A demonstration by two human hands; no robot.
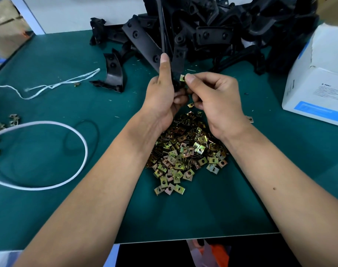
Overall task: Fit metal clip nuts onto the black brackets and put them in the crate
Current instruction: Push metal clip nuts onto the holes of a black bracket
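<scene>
My left hand point(163, 93) grips a long black bracket point(163, 35) that stands upright above the green table; my thumb lies along its edge. My right hand point(212, 97) pinches a brass-coloured clip nut point(182, 78) against the bracket's lower end, and a second nut point(190, 105) shows under its curled fingers. A heap of loose clip nuts point(185, 153) lies on the mat below my wrists. A big pile of black brackets point(212, 29) fills the table's far side. No crate is in view.
One curved black bracket point(112, 74) lies apart at the left. A white box point(318, 78) stands at the right edge. White string point(54, 85), a white cable loop point(75, 135) and a few stray nuts point(14, 119) lie on the left of the green mat point(222, 209).
</scene>
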